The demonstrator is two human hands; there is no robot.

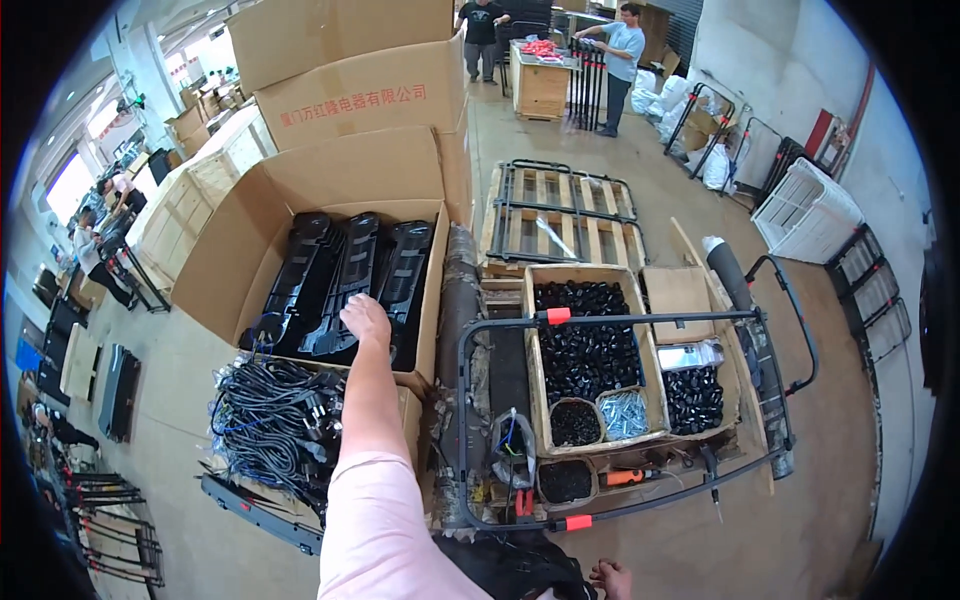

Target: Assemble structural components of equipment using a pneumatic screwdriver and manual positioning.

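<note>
My left hand (366, 319) reaches into a cardboard box (205, 265) at the left. Its fingers are curled at the middle one of several long black plastic panels (350, 265) and seem to grip it; the fingertips are partly hidden. Down at the lower edge hangs my right hand (612, 578), fingers loosely bent and apart, with nothing seen in it. Beside my left forearm lies a heap of black power cords (270, 415) with plugs. A black tubular metal frame (630, 320) with red bands rests across the workbench, right of the box.
Wooden trays hold black plastic parts (585, 350) and silver screws (624, 414). An orange-handled tool (622, 478) lies near the bench's front. Behind stands a wooden pallet (580, 220) with frames on it. Tall cartons (360, 105) rise behind the box. Other people work farther off.
</note>
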